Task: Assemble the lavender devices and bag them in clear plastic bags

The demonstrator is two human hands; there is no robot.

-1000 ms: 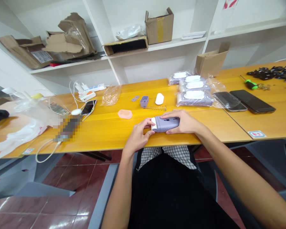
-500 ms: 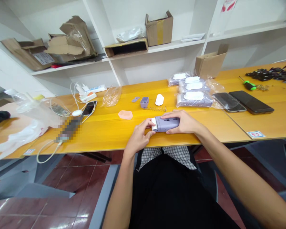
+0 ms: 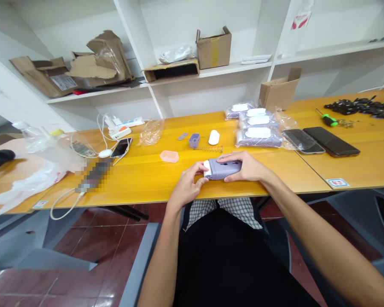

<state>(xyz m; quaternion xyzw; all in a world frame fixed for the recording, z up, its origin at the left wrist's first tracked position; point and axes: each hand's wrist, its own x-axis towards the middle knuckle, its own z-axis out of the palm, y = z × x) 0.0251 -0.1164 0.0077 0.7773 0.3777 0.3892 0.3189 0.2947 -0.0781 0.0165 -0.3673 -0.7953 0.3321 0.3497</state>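
Near the table's front edge, my right hand [image 3: 248, 165] is wrapped round the right end of a lilac plastic casing [image 3: 218, 169] with dark slots, lying sideways. At the casing's left end sits a white cap [image 3: 207, 169], pinched by the thumb and fingers of my left hand [image 3: 188, 181]. Just beyond them lie a coil spring [image 3: 210, 149], a small lilac cup-shaped part [image 3: 194, 140], a white oval piece [image 3: 214, 137], a flat greyish-lilac piece [image 3: 182, 136] and a translucent peach-coloured piece [image 3: 169, 156].
Bagged lilac units with white tops [image 3: 259, 136] are stacked behind my right hand. Farther right are two dark phones [image 3: 331, 141], a green screwdriver [image 3: 329, 120] and black parts [image 3: 355, 107]. Leftward lie a clear bag [image 3: 151, 133], a power strip [image 3: 120, 132] and cables. Shelves with cardboard boxes stand behind.
The camera view has shifted slightly. Both hands keep the same hold on the casing and its white cap, and the loose parts lie as before.
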